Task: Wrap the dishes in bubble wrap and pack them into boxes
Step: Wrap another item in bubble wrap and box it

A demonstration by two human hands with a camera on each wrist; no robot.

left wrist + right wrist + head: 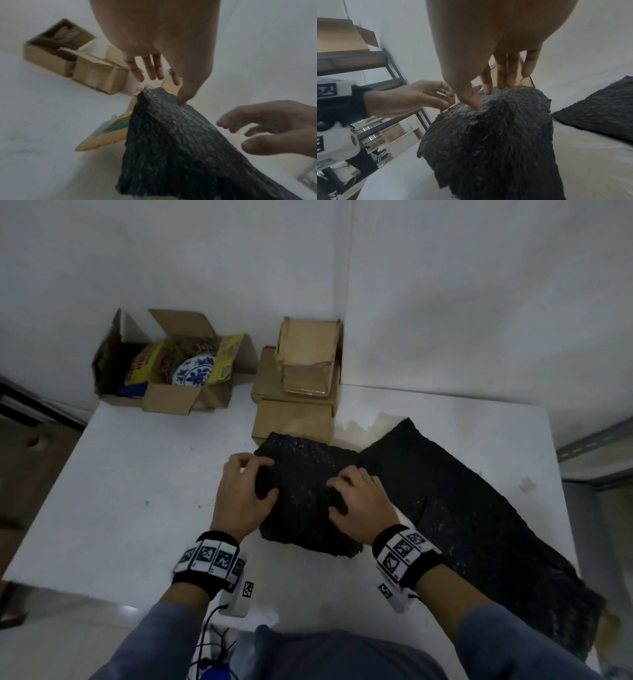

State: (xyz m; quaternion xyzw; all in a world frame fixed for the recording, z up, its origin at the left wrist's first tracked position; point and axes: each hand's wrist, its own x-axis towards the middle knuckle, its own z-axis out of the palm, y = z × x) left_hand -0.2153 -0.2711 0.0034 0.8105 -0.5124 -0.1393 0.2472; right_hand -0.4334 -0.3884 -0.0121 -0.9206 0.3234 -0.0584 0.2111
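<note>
A bundle of black bubble wrap [305, 491] lies mid-table; whatever it holds is hidden. My left hand [267, 477] grips its left edge, fingers over the top and thumb at the near side. My right hand [337, 494] digs thumb and curled fingers into a fold at the bundle's right side. The right wrist view shows that thumb and fingertips pressed into the bundle [488, 135]. In the left wrist view my thumb touches the bundle [171, 148] near its peak. A blue-and-white plate [191, 371] lies in an open cardboard box [171, 400] at the back left.
A long loose sheet of black bubble wrap [462, 508] stretches over the table's right side to its front edge. Stacked cardboard boxes [294, 392] stand just behind the bundle. The white table [137, 474] ends at left and front. A metal shelf [385, 65] stands to the left.
</note>
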